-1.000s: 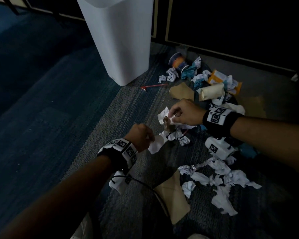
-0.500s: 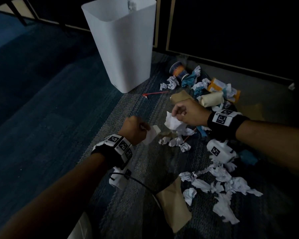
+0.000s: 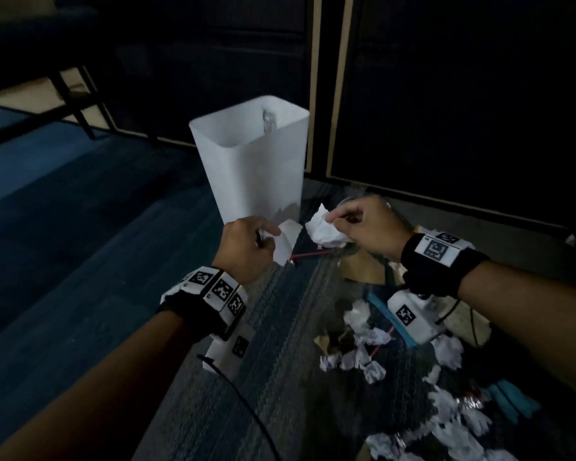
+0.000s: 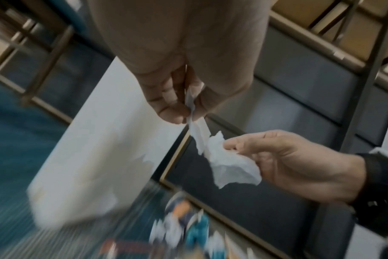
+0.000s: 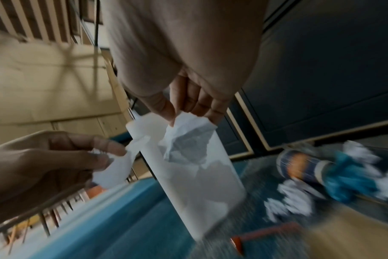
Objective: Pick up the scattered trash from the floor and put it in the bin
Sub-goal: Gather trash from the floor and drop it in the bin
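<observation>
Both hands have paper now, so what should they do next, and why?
Probably lift both hands up over the white bin and let go. The left hand pinches a flat paper scrap, the right hand a crumpled paper, both below the open rim.

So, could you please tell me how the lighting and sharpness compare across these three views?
Head view: dim and underexposed, yet the tall white plastic bin and both hands stay fairly sharp. Left wrist view: brighter, the floor litter motion-smeared, the crumpled white paper ball crisp. Right wrist view: brighter too, carpet and litter streaked.
</observation>
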Tool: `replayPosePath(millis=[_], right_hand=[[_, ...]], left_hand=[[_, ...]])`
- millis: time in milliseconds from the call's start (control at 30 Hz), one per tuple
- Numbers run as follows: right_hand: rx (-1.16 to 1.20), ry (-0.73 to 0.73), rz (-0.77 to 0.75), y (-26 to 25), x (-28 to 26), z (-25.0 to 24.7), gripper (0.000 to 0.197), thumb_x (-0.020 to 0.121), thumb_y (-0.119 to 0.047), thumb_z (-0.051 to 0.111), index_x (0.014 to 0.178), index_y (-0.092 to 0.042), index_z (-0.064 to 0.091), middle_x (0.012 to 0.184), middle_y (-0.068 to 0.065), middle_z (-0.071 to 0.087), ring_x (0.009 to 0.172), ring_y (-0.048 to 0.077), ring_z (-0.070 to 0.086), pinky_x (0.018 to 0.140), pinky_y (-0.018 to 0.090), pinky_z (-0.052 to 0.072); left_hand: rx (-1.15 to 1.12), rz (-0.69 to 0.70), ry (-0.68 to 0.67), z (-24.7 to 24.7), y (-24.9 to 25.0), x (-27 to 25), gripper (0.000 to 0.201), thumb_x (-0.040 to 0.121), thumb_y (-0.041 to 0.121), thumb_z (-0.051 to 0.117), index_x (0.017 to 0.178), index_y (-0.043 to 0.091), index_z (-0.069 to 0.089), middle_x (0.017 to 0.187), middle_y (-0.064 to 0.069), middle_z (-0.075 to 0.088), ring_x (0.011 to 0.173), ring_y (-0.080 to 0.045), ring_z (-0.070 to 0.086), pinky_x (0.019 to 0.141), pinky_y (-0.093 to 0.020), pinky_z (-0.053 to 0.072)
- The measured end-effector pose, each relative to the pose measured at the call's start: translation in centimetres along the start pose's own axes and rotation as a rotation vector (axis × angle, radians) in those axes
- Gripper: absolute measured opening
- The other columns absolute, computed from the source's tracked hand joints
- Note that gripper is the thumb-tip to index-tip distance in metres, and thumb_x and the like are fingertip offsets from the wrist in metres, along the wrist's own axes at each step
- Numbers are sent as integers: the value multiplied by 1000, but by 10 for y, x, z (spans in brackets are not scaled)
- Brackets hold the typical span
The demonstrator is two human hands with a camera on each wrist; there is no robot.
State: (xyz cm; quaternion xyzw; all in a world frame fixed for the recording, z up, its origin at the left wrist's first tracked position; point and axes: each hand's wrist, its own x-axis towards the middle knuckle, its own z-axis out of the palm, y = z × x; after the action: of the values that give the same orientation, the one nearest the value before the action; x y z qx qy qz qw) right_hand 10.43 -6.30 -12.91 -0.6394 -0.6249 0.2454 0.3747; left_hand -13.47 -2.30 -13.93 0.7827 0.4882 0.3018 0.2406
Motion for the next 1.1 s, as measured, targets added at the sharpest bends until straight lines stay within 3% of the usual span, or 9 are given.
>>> replayPosePath(millis=[133, 267, 400, 500, 600, 733, 867, 1000, 1100], right_hand=[[101, 71, -17, -24, 27, 3, 16, 93, -10, 63, 102, -13, 76, 97, 0, 75, 91, 10, 70, 80, 23, 56], [201, 116, -12, -50, 59, 6, 26, 91, -11, 65, 116, -15, 70, 90, 13, 71, 70, 12, 64, 67, 22, 53], [517, 113, 17, -85, 89, 14, 42, 89, -2, 62, 131, -5, 58, 90, 8, 69, 76, 23, 68, 82, 37, 61], [867, 87, 33, -109, 111, 24, 40, 89, 5, 58, 129, 5, 54, 93, 13, 67, 77, 25, 68, 87, 42, 58], [1149, 68, 90, -122, 135, 34, 36, 87, 10, 57, 123, 11, 55, 99, 18, 65, 90, 28, 70, 93, 43, 56], [1207, -21, 164, -119, 159, 47, 66, 87, 8, 58, 146, -4, 32, 121, 16, 57, 120, 29, 60, 108, 43, 46], [1126, 7, 167, -106, 157, 52, 68, 89, 6, 60, 149, -6, 31, 132, 23, 56, 125, 29, 57, 103, 33, 48], [1112, 50, 150, -90, 141, 42, 48, 88, 4, 65, 133, -4, 51, 127, 26, 61, 115, 26, 65, 99, 37, 53], [935, 51, 153, -72, 119, 32, 29, 91, -3, 64, 119, -1, 62, 119, 23, 67, 110, 30, 67, 94, 43, 55]], left_hand=[[-22, 7, 114, -23, 15, 32, 17, 82, 8, 64, 91, 20, 72, 72, 0, 66, 60, 0, 55, 61, -6, 36], [-67, 25, 267, -49, 25, 65, 22, 82, 12, 66, 103, 19, 70, 83, 0, 67, 63, -2, 59, 72, -22, 50], [-104, -1, 365, -68, 26, 96, 41, 81, 17, 68, 121, 17, 60, 106, -6, 65, 69, -1, 59, 75, -26, 50], [-168, -98, 315, -72, 17, 120, 60, 76, 23, 72, 132, 18, 50, 116, -13, 63, 80, -14, 66, 85, -39, 56], [-186, -169, 241, -69, 11, 137, 81, 70, 31, 76, 141, 18, 39, 135, -10, 52, 109, -25, 61, 90, -46, 55], [-97, -180, 159, -69, 5, 151, 99, 67, 36, 76, 150, 20, 25, 149, -4, 38, 122, -28, 55, 95, -45, 52], [-85, -180, 184, -77, -1, 152, 93, 63, 39, 72, 146, 20, 33, 137, -6, 51, 106, -26, 65, 92, -42, 54], [-151, -63, 270, -74, -2, 135, 43, 80, 13, 70, 121, 17, 58, 114, 1, 60, 75, -9, 65, 62, -26, 56], [-149, 32, 243, -66, 2, 121, 19, 80, 5, 61, 94, 14, 69, 80, 0, 69, 64, -6, 62, 59, -22, 52]])
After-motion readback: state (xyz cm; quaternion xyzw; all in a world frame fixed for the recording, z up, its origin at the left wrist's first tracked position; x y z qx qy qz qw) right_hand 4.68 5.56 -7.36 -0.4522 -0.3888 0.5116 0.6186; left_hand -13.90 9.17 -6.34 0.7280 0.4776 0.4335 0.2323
